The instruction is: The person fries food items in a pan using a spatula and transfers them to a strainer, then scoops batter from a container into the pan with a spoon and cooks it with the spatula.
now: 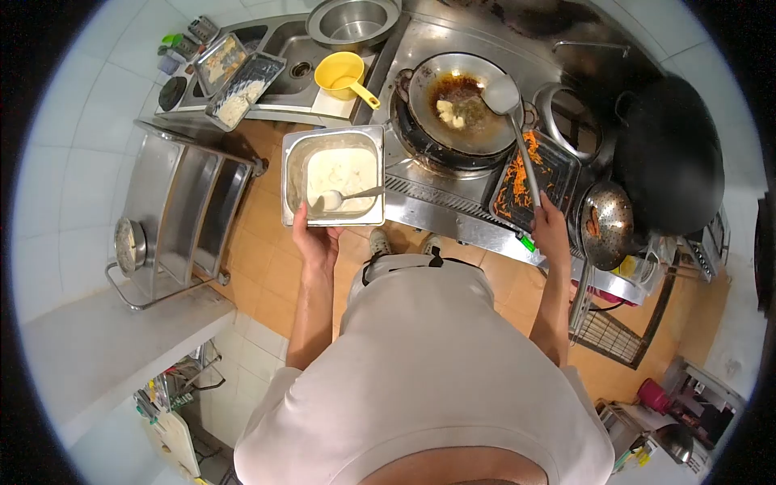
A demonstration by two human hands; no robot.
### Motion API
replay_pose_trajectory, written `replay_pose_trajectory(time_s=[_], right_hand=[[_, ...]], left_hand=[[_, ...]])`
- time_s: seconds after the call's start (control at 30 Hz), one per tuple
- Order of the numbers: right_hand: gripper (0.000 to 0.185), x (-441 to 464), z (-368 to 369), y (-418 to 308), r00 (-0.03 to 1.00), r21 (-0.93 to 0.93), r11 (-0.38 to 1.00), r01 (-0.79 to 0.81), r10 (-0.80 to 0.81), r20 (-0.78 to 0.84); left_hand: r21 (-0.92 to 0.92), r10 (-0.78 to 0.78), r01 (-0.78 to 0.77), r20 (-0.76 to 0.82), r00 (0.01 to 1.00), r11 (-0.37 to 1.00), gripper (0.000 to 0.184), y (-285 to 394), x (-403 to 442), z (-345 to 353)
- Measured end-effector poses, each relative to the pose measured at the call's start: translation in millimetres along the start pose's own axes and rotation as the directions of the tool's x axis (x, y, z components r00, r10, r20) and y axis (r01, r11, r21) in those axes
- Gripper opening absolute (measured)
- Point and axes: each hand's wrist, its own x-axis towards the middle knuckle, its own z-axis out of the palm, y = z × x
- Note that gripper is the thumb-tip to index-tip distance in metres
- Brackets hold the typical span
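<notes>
My left hand [317, 240] grips the near edge of a square metal container [292, 190] that holds a creamy white mixture, with a spoon [357, 194] resting in it. My right hand [551, 229] is closed around the long handle of a ladle [503, 95], whose bowl is over the right side of a wok [420, 101] on the stove. Dark brown liquid and a pale yellow lump [450, 115] lie in the wok. Beneath the ladle's handle is a dark tray [558, 166] scattered with orange shreds.
A perforated strainer [608, 225] and a large black wok [671, 158] stand on the right. At the back left are a sink [287, 48], a yellow dipper [339, 74] and two food trays [257, 71]. A metal trolley [171, 206] stands left.
</notes>
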Motion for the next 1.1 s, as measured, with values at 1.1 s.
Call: replay_pose_trajectory(time_s=[1.1], right_hand=[[0.052,1,47,4,0.938,-0.698,0.694,0.177,-0.334,-0.094]], left_hand=[[-0.015,0.037,-0.037,-0.006,0.999,0.999,0.066,6,3,-4]])
